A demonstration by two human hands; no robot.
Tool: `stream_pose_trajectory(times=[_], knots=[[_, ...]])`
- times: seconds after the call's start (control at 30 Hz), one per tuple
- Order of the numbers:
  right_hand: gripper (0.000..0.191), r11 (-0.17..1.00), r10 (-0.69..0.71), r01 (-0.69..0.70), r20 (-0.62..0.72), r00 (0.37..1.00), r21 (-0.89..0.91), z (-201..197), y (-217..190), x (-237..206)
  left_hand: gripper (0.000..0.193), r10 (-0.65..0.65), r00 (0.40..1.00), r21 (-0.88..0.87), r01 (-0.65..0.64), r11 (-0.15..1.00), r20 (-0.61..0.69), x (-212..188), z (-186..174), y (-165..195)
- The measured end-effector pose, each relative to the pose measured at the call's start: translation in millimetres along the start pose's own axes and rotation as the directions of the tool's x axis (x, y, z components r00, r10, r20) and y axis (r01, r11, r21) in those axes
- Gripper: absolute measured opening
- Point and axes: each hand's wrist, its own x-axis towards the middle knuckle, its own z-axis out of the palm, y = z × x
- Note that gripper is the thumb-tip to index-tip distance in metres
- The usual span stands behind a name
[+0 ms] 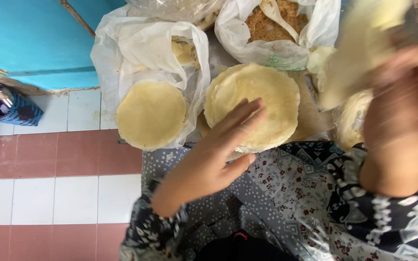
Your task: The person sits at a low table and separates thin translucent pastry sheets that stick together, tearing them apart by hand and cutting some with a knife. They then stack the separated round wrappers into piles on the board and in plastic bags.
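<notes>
Flatbread stack [257, 96], left hand [214, 154] at edge

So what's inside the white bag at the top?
The white bag holds brown crumbs, with a pale strip lying across them. The bag's folded sides cover the rest, so how deep the crumbs go cannot be seen.

- The left hand [214, 154] lies flat on the middle stack of flat rounds [262, 96].
- White bags [136, 43] crowd the back.
- Another round stack [151, 113] sits just left.
- The tiled floor [49, 193] on the left is open.
</notes>
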Motion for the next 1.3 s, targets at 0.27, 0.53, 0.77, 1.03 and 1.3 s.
stream_pose_trajectory(times=[0.27, 0.53, 0.77, 1.03, 1.3], knots=[[0.029, 0.912, 0.024, 0.278, 0.715, 0.699, -0.302, 66, -24, -40, 0.046, -0.510, 0.851, -0.992, -0.101, 0.082, -0.129, -54, 57, -9], [0.022, 0.957, 0.124, 0.105, 0.706, 0.697, -0.272, 61, -24, -42, 0.041, -0.622, 0.779, -0.964, 0.098, 0.247, -0.081, -80, 52, -11], [0.032, 0.925, 0.016, 0.273, 0.747, 0.665, -0.263, 72, -31, -51, 0.050, -0.484, 0.870, -0.994, -0.051, 0.100, -0.094, -80, 55, -4], [0.022, 0.942, 0.096, 0.204, 0.795, 0.599, -0.267, 64, -34, -42, 0.057, -0.589, 0.767, -0.888, 0.056, 0.456, -0.254, -82, 53, -14], [0.034, 0.950, 0.286, -0.131, 0.623, 0.728, -0.283, 66, -29, -53, 0.045, -0.260, 0.832, -0.331, 0.099, 0.939, -0.490, -74, 54, 2]])
